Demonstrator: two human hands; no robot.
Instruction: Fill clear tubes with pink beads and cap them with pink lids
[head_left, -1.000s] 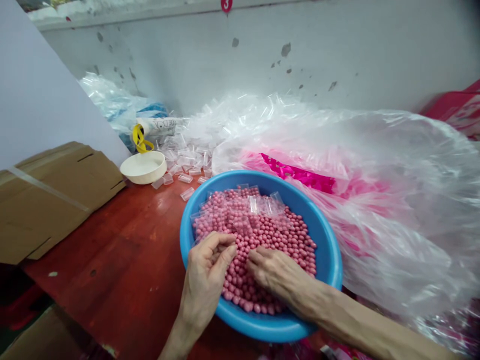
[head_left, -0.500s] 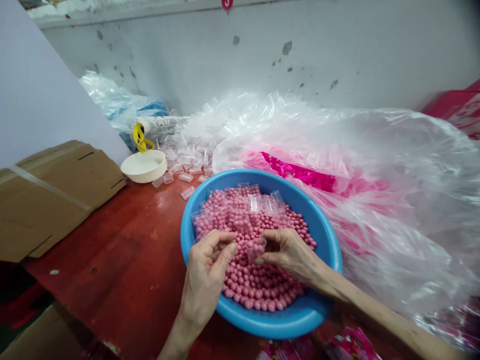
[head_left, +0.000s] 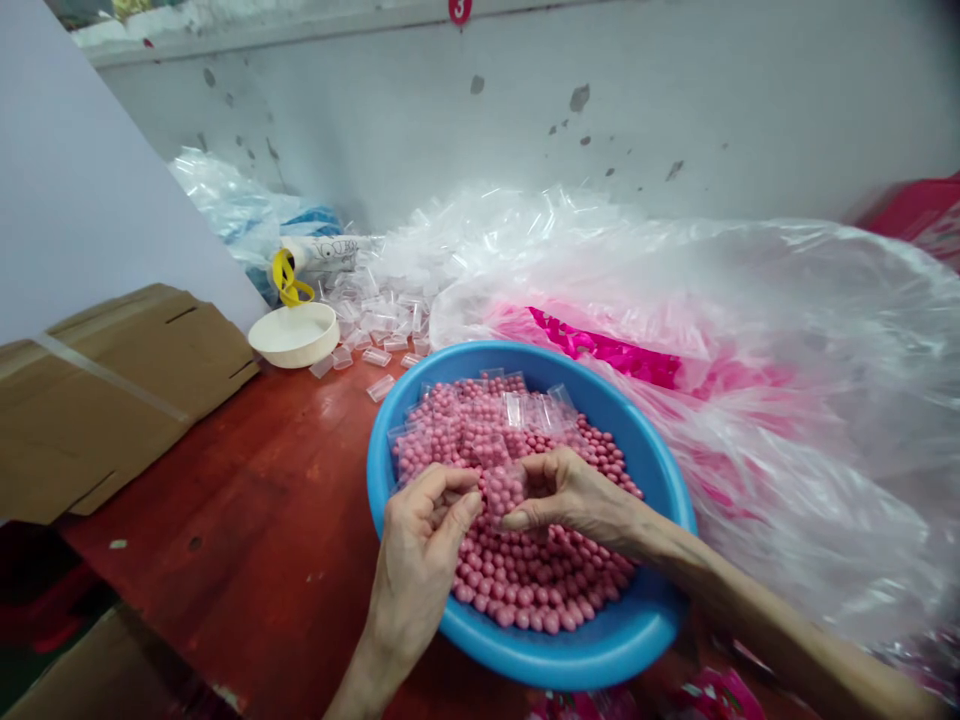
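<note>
A round blue basin (head_left: 637,640) on the red-brown table is heaped with small pink balls (head_left: 540,580); several small clear packets (head_left: 525,410) of the balls lie on the far side of the heap. My right hand (head_left: 577,495) pinches a small clear container filled with pink balls (head_left: 504,490) just above the heap. My left hand (head_left: 420,560) is curled over the basin's left rim, thumb and forefinger pinched close beside that container; what they hold is hidden.
A big clear plastic bag (head_left: 787,400) with pink material inside lies right of and behind the basin. Behind it are loose clear small containers (head_left: 379,325), a white dish (head_left: 294,335) and a yellow-ringed white tube (head_left: 322,255). A cardboard box (head_left: 97,390) sits left; a grey wall stands behind.
My right hand came up out of the balls holding a filled clear container and brought it next to my left hand. The left hand stayed nearly still.
</note>
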